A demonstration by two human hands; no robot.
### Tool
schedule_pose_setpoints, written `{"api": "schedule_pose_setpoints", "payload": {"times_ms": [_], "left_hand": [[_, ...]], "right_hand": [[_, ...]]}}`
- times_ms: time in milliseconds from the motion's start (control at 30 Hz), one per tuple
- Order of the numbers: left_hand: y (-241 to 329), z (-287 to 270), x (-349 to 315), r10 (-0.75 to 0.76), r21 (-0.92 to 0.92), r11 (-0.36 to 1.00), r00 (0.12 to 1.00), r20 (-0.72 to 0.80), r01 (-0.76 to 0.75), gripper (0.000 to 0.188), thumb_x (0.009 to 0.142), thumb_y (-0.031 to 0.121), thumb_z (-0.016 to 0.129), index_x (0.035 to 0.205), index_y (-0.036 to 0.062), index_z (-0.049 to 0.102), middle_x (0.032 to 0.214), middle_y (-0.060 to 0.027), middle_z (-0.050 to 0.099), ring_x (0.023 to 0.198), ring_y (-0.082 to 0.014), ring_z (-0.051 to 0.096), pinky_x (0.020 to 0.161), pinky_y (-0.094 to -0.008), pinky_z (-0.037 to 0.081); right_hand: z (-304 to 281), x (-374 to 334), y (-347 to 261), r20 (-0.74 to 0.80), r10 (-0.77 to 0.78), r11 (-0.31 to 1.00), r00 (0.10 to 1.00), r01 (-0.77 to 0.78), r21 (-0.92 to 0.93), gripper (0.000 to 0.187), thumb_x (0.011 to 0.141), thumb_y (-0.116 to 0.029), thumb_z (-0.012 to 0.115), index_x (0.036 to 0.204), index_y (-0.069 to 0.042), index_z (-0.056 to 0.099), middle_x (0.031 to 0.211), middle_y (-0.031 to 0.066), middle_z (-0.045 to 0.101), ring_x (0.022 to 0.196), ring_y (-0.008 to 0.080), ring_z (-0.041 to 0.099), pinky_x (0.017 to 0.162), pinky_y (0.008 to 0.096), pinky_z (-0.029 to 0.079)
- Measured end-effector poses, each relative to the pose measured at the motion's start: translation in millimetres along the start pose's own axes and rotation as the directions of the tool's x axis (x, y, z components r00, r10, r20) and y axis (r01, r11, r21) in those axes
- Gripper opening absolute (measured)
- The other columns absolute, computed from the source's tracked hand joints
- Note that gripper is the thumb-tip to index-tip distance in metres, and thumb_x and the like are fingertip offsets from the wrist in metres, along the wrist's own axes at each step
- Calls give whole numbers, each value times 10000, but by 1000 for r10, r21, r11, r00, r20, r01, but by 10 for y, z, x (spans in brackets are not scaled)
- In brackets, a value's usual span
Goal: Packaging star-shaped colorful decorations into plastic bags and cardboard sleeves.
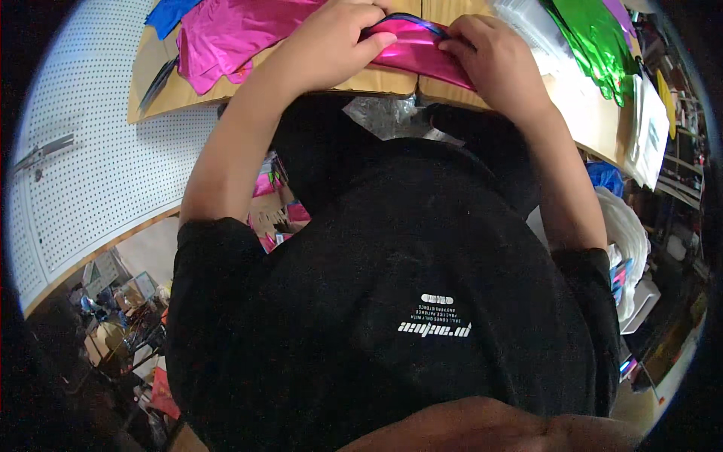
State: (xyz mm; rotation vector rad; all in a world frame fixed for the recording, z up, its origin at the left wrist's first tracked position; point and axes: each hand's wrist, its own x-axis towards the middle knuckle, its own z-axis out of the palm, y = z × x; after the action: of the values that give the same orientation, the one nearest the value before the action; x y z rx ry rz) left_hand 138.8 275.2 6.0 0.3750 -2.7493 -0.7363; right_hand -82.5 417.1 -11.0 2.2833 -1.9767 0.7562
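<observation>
My left hand (335, 38) and my right hand (493, 56) both grip a shiny pink foil piece (413, 51) at the near edge of a wooden table (392, 81). The left thumb presses on its left end, the right fingers pinch its right end. A dark blue rim runs along the top of the piece. A larger pink foil sheet (226, 34) lies on the table to the left of my left hand. My black shirt fills the lower middle of the view.
A blue foil piece (167, 13) lies at the table's far left. Green foil (595, 41) and white sheets (648, 128) sit at the right. A white perforated board (98, 166) spreads at the left. Clutter fills the floor at lower left, white bags at right.
</observation>
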Motion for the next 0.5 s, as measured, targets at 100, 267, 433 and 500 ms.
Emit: {"api": "schedule_pose_setpoints", "payload": {"times_ms": [100,267,433,500], "left_hand": [[151,26,-29,-44,-18,999,993,-108,42,245,948,162,670,978,-78,636,1108,-226,622,1110,-396,601,983,-454,483],[279,26,-24,-235,24,971,964,-121,240,370,907,128,717,1191,-63,578,1237,-255,581,1198,-419,562,1061,-456,461],[346,293,-25,14,368,916,902,-431,162,644,910,154,724,1444,-55,430,1452,-287,467,1396,-430,443,1180,-482,374],[111,466,59,364,447,881,829,-424,-159,742,966,239,672,1545,-72,328,1592,-282,360,1518,-407,319,1246,-483,290]], "right_hand": [[2,11,31,-18,-15,999,1000,16,42,236,932,-248,730,991,-25,680,938,174,694,891,398,668,786,470,528],[-14,23,18,21,46,997,999,-48,67,246,923,-261,740,992,-31,685,924,164,703,873,392,676,771,468,528],[29,8,77,-1,13,999,1000,-13,35,259,910,-272,751,1012,-41,692,928,156,708,877,387,682,771,466,530],[31,20,65,-42,-31,997,999,34,63,253,900,-268,759,1014,-51,696,901,152,708,841,387,676,756,461,533]]}}
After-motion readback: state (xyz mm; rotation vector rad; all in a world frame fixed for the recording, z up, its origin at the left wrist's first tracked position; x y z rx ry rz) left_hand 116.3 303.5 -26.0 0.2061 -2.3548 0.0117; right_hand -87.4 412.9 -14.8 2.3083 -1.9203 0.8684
